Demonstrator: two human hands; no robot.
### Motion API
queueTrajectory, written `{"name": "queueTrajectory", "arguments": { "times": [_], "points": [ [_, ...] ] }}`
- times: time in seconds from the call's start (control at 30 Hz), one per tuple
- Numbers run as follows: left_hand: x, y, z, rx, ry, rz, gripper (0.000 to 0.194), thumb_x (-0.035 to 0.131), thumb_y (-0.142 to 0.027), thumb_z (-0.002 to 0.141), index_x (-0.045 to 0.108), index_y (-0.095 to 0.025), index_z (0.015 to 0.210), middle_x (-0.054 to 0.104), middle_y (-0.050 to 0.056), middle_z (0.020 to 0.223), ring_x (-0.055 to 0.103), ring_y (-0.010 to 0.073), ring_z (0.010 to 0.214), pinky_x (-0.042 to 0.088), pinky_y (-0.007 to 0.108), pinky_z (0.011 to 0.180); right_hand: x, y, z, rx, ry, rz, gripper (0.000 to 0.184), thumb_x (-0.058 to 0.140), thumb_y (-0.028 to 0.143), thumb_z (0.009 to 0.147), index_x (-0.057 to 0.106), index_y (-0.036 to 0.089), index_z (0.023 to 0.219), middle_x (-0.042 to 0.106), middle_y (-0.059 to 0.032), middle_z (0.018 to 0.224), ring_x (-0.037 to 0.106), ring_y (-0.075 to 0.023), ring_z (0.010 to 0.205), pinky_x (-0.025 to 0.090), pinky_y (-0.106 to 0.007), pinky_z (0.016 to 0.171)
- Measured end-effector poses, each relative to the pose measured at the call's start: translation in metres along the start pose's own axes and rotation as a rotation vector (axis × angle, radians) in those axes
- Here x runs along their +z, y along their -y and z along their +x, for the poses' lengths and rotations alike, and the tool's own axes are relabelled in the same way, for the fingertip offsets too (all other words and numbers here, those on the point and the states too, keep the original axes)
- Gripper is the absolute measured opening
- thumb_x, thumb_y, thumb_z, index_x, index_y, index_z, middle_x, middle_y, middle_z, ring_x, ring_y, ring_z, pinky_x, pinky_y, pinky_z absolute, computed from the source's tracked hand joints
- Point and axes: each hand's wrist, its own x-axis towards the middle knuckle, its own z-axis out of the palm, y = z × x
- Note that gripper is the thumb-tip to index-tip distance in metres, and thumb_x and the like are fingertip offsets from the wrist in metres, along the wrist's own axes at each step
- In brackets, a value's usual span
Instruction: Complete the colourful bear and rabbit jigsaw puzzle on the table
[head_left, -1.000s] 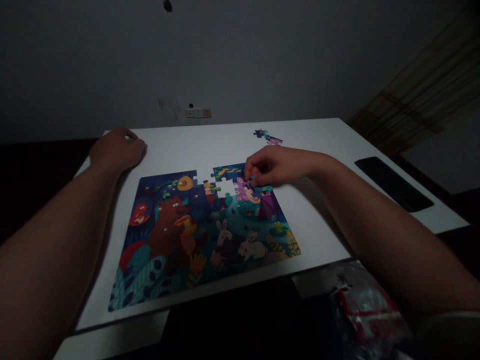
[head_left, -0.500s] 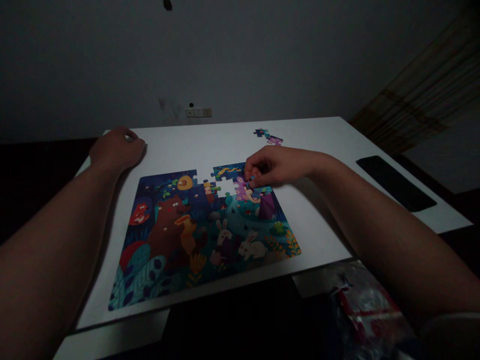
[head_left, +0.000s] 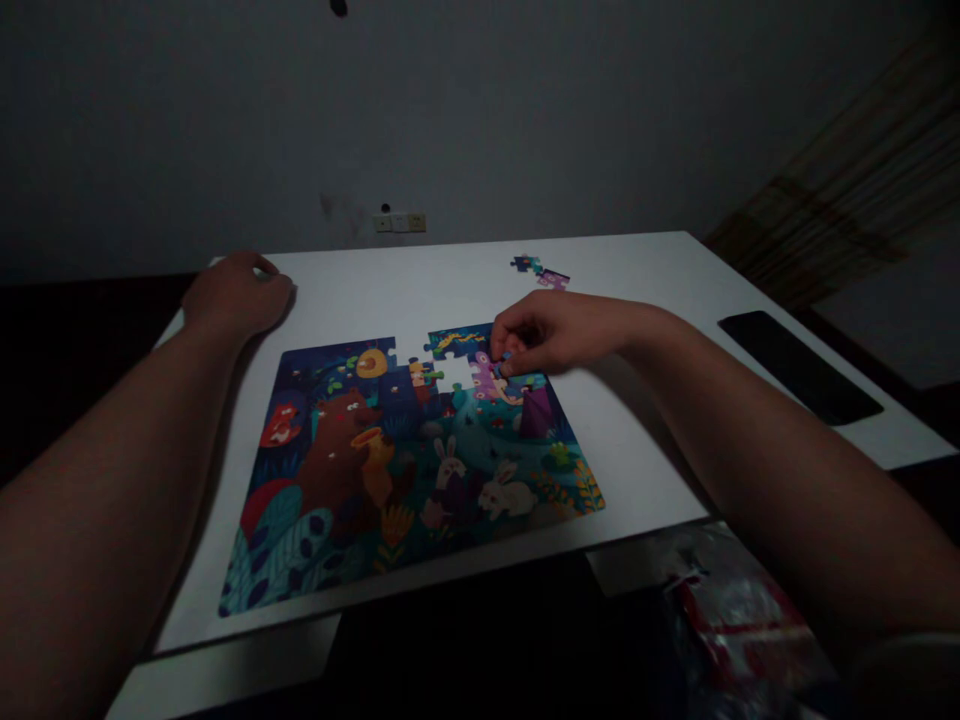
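A colourful animal jigsaw puzzle lies on the white table, with a bear, rabbits and plants on it. A gap in its upper middle bares the white tabletop. Over the puzzle's upper right part, my right hand is closed in a pinch on a small bluish puzzle piece, mostly hidden by the fingers. My left hand rests on the table's far left edge, its fingers curled in and nothing seen in them. Beyond my right hand lie loose puzzle pieces, one dark blue and one pink-purple.
A dark flat object lies at the right of the white table. Below the near edge, a clear plastic bag with red parts shows. A wall with sockets stands behind the table.
The view has shifted slightly. My right hand stays at the same spot on the puzzle, and my left hand has not visibly moved.
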Motion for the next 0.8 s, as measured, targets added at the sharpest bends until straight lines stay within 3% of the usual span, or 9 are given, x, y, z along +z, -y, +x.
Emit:
{"name": "queueTrajectory", "arguments": {
  "times": [0.43, 0.8],
  "points": [
    [-0.0020, -0.0027, -0.0026, 0.045, 0.026, 0.012, 0.050, 0.060, -0.056, 0.087, 0.069, -0.020, 0.121, 0.071, 0.015, 0.128, 0.065, 0.0376, 0.115, 0.053, 0.055, 0.099, 0.0034, 0.0038, 0.0013, 0.003, -0.019, -0.029, 0.024, 0.072, 0.034, 0.093, 0.071, 0.012, 0.101, 0.061, 0.0001, 0.076, 0.050, -0.0099, 0.065, 0.035, -0.023, 0.058],
    [-0.0042, -0.0047, -0.0049, 0.035, 0.023, 0.014, 0.046, 0.060, -0.053, 0.086, 0.070, -0.022, 0.118, 0.072, 0.015, 0.123, 0.066, 0.0377, 0.113, 0.054, 0.053, 0.097, 0.0020, 0.0013, 0.0008, 0.020, -0.001, 0.038, 0.029, 0.074, 0.039, 0.092, 0.071, 0.013, 0.104, 0.059, 0.0014, 0.073, 0.049, -0.0104, 0.064, 0.036, -0.024, 0.057]
  ]
}}
